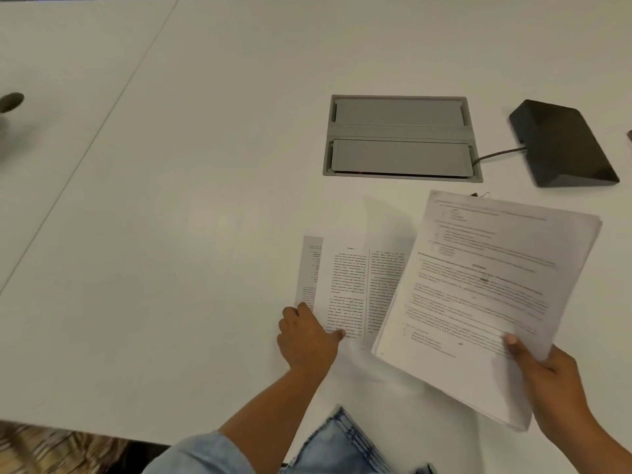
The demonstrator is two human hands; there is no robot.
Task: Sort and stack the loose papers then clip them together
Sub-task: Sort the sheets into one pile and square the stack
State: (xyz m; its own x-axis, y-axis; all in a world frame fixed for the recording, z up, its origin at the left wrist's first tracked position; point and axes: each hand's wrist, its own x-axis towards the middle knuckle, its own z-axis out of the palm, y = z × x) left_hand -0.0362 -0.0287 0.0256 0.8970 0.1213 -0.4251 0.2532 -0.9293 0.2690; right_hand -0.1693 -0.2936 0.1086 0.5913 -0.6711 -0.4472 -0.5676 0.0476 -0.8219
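Observation:
A thick stack of printed papers [478, 295] is lifted and tilted above the white table [205, 200]. My right hand [547, 381] grips its lower right edge, thumb on the top sheet. A few loose printed sheets [345, 285] lie flat on the table to the left, partly under the stack. My left hand [307, 333] rests on their lower left corner, thumb pressing on the top sheet. A small dark object, perhaps a clip [475, 194], peeks out beyond the stack's far edge.
A grey recessed cable box [400, 136] with two lids sits in the table beyond the papers. A black wedge-shaped device [561, 145] with a cable lies at the right. A table seam runs diagonally at the left. The near table edge is at the bottom left.

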